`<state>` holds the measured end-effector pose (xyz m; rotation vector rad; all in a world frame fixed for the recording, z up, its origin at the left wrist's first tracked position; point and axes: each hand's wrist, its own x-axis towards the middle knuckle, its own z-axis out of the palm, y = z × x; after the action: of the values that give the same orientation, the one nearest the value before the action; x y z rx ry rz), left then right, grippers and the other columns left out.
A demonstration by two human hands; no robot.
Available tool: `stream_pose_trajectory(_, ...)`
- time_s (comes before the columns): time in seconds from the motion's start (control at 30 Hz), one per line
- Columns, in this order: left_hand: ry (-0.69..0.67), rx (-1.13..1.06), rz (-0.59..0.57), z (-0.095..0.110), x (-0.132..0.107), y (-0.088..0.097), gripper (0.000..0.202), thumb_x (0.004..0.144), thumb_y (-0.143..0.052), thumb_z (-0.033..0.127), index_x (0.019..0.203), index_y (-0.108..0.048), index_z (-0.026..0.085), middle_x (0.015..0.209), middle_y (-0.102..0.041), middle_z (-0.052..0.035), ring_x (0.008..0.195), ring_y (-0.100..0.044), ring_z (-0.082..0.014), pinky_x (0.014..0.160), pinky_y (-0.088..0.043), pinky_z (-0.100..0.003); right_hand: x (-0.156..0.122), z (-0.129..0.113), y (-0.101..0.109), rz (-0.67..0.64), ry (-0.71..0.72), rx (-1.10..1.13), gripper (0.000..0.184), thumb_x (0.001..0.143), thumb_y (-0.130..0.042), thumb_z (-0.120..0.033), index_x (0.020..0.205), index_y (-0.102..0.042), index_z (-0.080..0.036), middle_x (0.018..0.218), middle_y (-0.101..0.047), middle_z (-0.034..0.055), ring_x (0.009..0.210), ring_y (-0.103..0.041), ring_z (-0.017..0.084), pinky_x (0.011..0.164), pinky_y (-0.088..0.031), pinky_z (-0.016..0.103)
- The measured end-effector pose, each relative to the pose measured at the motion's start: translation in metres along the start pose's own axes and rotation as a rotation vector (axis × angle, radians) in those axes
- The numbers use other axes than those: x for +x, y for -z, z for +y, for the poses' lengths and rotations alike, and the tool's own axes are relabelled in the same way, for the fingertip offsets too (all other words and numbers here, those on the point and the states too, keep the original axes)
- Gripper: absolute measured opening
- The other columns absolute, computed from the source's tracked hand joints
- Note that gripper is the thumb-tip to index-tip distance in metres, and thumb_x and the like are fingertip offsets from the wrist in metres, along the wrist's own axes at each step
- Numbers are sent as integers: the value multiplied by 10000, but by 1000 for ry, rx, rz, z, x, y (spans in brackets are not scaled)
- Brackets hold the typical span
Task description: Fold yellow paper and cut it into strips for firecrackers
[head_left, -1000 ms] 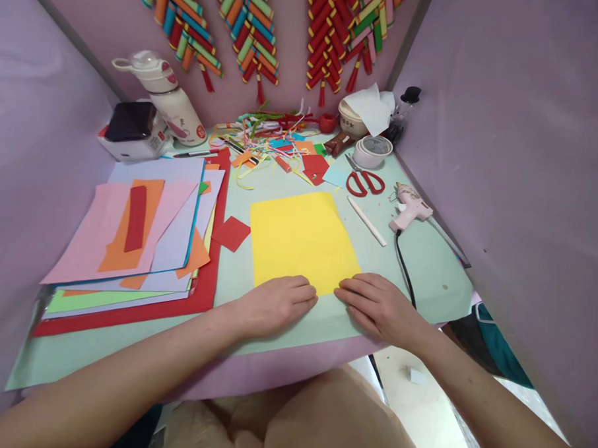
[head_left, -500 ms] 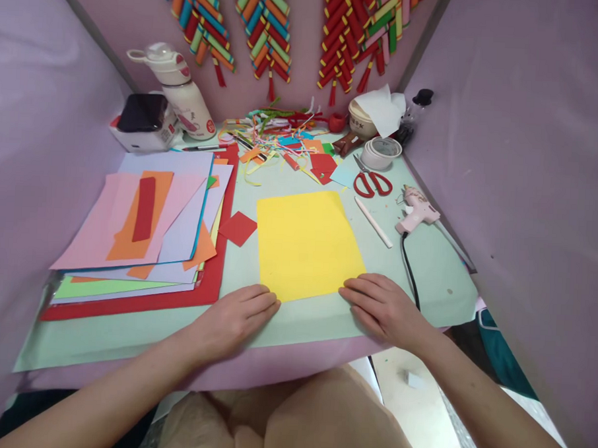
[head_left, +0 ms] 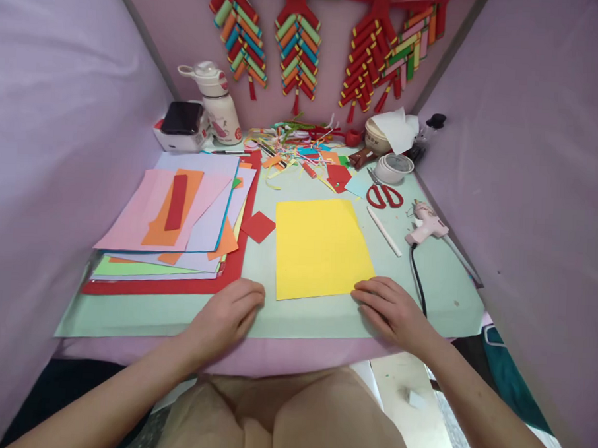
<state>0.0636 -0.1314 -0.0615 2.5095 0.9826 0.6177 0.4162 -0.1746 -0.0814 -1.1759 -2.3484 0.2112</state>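
Yellow paper [head_left: 323, 251]: press flat w/ R hand [head_left: 390, 310] on near-R corner, L hand [head_left: 230, 313] just beside near-L, fingers loosely extended on both.

Right hand [head_left: 393, 310] touches yellow paper [head_left: 322, 248]; left hand [head_left: 229, 315] rests beside it.

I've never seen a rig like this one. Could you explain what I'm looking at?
There is no machine here: these are a person's bare hands, seen from one head-worn camera looking forward and down. The right hand rests its fingertips at the near right corner of a flat yellow paper sheet. The left hand rests on the pale green tabletop, apart from the sheet. Neither appears to grip anything. To the sheet's left lie a red paper square and a stack of coloured paper; to its right, a slim white stick, red-handled scissors and a pale pink glue gun.
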Motion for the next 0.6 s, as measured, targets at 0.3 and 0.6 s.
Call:
stream_pose_trajectory(0.3, 876, -945, 75, 29, -3, 5, 122, 820, -563, 247, 897, -590, 156, 960, -698, -76, 876, -676, -173, 874, -528, -339, 35, -11, -10, -22, 43, -112, 254, 914, -513, -186, 1153, -596, -211, 1105, -668, 82, 1054, -592, 225, 850, -530, 396)
stream_pose_trajectory(0.6, 1028, -1644, -176, 38, 30, -4, 489, 867, -536, 513, 1080, -589, 76, 1140, -647, -229, 1042, -652, -251, 978, -492, -341, 31, -19, -21, 94, 139, -191, 247, 880, -541, -123, 1113, -605, -171, 1041, -695, 76, 992, -617, 199, 829, -535, 350)
